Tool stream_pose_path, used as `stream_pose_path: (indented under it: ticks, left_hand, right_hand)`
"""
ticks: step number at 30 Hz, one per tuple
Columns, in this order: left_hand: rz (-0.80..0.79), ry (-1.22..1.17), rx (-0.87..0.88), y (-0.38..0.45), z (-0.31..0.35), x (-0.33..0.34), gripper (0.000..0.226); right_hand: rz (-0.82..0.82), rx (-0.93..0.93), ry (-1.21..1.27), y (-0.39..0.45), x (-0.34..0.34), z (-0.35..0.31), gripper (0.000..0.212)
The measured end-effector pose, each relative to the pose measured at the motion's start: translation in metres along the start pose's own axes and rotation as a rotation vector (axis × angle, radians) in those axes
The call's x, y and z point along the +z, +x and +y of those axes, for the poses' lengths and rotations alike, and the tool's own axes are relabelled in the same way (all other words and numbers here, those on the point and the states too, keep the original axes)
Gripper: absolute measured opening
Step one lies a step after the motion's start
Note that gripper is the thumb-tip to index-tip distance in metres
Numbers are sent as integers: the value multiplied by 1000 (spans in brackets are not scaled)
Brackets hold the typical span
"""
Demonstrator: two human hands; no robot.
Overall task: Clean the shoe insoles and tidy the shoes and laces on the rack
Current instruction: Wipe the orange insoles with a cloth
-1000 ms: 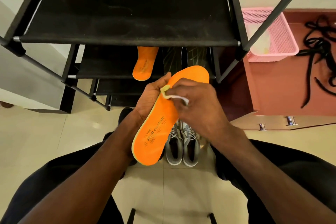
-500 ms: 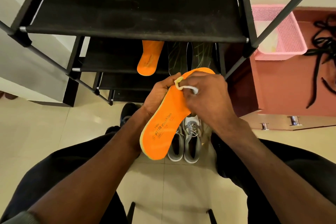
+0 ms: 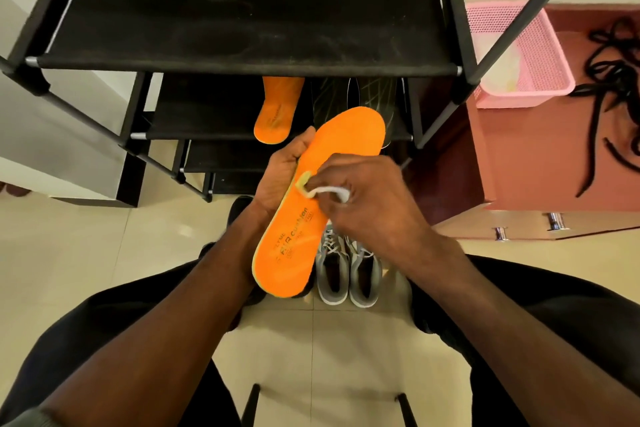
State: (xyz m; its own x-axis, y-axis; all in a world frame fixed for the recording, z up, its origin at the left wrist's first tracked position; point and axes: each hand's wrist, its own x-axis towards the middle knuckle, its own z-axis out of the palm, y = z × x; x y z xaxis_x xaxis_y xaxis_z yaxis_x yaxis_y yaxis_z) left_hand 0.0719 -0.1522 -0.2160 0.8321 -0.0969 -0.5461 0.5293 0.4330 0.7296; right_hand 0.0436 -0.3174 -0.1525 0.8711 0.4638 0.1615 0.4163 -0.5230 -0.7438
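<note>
Two hands work mid-frame: the left hand (image 3: 282, 173) grips a flat orange foam insole (image 3: 313, 204) underneath, the right hand (image 3: 367, 198) pinches a white-yellow cloth (image 3: 320, 189) against it; black rack (image 3: 242, 55) at twelve o'clock.

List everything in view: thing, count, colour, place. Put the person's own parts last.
held insole: 1, orange, between both hands
wipe: 1, white-yellow, on held insole
second insole: 1, orange, second shelf
dark insoles: 2, black, second shelf
shoe rack: 1, black, ahead
sneakers: 2, grey, floor
basket: 1, pink, cabinet top
laces: several, black, cabinet top
left hand: holds insole
right hand: pinches wipe
</note>
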Motion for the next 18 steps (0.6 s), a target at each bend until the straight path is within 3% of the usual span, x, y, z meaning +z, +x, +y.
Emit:
stream_pose_path:
  ticks: [2,4,9,14,18]
  left_hand:
    - [-67,-68,-70,-12,6,17,44]
    - [-124,-121,-124,-23,5,31,60]
    - [-92,-234,-161,-35,10,45,43]
    - [-114,-350,-155,-39,14,46,52]
    - [-163,-249,-168,-45,5,55,45]
  right_hand:
    - [151,118,-168,11,-9,20,26]
    - [169,252,-299,17,-17,26,28]
    - [166,278,-231,14,-14,24,32]
    - [127,37,-80,6,9,-4,24]
    - [246,259,-338,20,-26,23,30]
